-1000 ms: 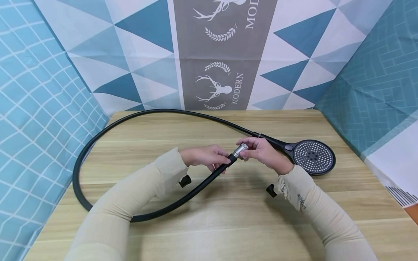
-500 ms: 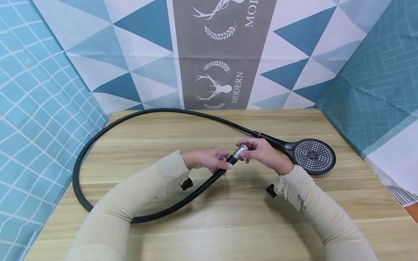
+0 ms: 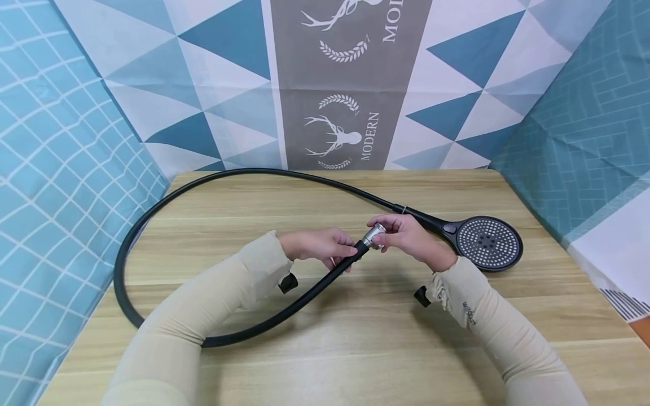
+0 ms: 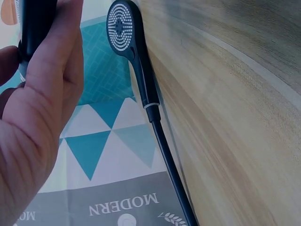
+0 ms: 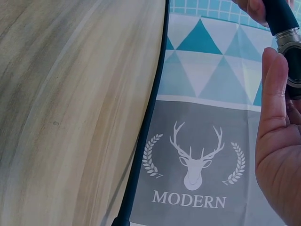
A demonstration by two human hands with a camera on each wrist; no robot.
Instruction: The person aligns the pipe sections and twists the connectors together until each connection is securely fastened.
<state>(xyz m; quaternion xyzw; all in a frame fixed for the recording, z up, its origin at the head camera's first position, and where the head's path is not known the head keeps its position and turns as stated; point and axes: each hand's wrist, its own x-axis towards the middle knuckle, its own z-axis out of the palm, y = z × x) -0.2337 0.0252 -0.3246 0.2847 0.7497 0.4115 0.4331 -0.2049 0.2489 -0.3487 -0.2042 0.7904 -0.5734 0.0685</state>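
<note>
A black shower hose [image 3: 310,296] ends in a silver metal fitting [image 3: 373,235], raised above the wooden table near its middle. My left hand [image 3: 324,246] grips the black end of the hose just below the metal, thumb on top. From the other side, my right hand [image 3: 406,235] pinches the fitting between thumb and fingers. A round, dark opening shows in the metal fitting [image 5: 288,41] in the right wrist view. At the hose's other end, a black hand shower [image 3: 488,243] with a pale, dotted spray face lies on the table to the right.
The hose loops left and back around the wooden table [image 3: 325,361], passing under my left forearm. Patterned sheets form a back wall [image 3: 228,84] and two side walls. Small black pieces [image 3: 288,283] stick out beneath both cuffs.
My left hand's thumb and fingers shift slightly on the hose end, a little forward and then back. The right hand, the fitting and the hand shower stay almost where they were.
</note>
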